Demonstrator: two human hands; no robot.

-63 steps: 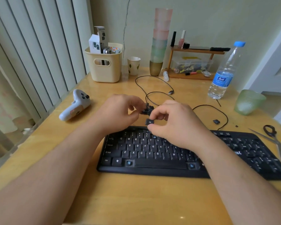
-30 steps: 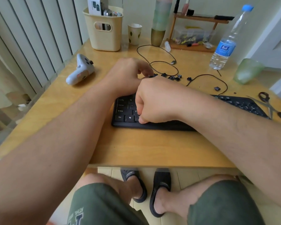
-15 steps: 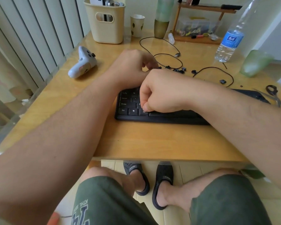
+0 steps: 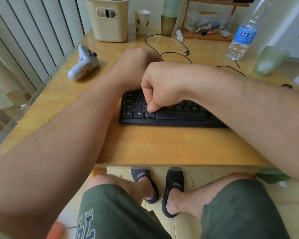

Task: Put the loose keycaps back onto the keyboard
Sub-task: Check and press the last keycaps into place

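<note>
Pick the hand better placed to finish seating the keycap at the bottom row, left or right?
Right, likely. The right hand is already fisted over the keyboard, thumb tip on the keycap beside the spacebar. The left hand sits behind it at the keyboard's far edge, its fingers hidden.

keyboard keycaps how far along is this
Done: Ctrl and Windows caps sit seated on the keyboard. In hand: the right hand thumb presses the Alt keycap down. The left hand is curled behind; its grip is hidden. Left: unclear, the arms hide most rows.
</note>
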